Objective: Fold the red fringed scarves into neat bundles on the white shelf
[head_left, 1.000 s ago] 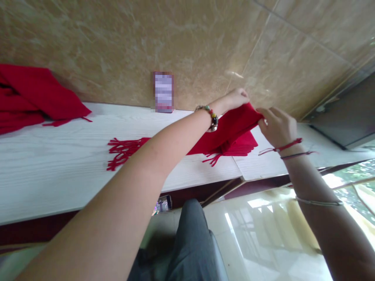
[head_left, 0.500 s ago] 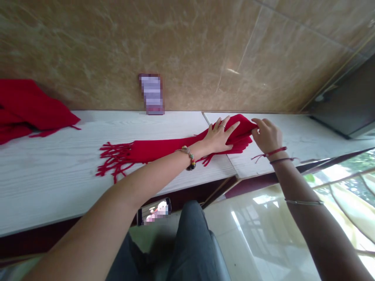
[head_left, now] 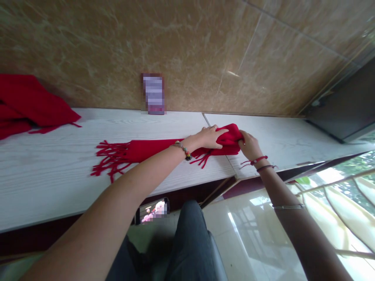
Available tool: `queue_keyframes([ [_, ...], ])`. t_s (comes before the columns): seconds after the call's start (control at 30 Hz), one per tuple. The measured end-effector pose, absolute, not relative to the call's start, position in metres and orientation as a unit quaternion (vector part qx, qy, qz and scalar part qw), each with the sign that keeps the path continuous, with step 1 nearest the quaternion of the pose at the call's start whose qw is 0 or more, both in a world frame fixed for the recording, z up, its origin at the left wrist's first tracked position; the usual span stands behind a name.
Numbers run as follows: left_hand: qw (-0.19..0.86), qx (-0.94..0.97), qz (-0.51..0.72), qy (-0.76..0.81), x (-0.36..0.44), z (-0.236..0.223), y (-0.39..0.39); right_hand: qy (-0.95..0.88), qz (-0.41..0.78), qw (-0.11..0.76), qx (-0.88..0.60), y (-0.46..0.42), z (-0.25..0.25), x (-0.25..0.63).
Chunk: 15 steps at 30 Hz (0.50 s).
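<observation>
A long red scarf (head_left: pixel 146 149) with a fringe at its left end lies along a white wooden counter (head_left: pixel 58 171). Its right end is bunched into a folded roll. My left hand (head_left: pixel 208 137) lies on top of that roll, fingers pressed flat on the cloth. My right hand (head_left: pixel 249 144) grips the roll's right end, fingers curled round it. A second fringe hangs out below the roll near my left wrist.
A heap of more red scarves (head_left: pixel 26 105) lies at the counter's far left. A small blurred card (head_left: pixel 154 93) leans against the marble wall. A phone (head_left: pixel 152 210) rests on my lap below the counter edge. A dark panel (head_left: pixel 342 113) stands at the right.
The scarf's right end came down from the air onto the counter. Both hands moved left and closer together, gathering the cloth into a tighter roll.
</observation>
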<state>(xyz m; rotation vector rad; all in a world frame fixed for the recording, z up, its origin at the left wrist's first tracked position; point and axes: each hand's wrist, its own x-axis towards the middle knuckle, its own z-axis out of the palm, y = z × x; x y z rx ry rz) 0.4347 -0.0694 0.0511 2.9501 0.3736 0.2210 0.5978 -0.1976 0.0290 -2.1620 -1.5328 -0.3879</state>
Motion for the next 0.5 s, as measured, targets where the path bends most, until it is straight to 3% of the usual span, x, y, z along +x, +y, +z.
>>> queue_keyframes([
  [0.17,0.085,0.982,0.07,0.152,0.361,0.049,-0.044,-0.599,-0.105,0.266,-0.748,-0.174,0.021,0.531],
  [0.33,0.141,0.972,0.072,0.176,0.258,0.055,-0.013,-0.65,-0.038,0.227,-0.724,-0.143,0.03,0.44],
  [0.5,0.167,0.944,0.102,0.265,0.193,0.069,-0.01,-0.675,-0.062,0.228,-0.699,-0.123,0.053,0.385],
])
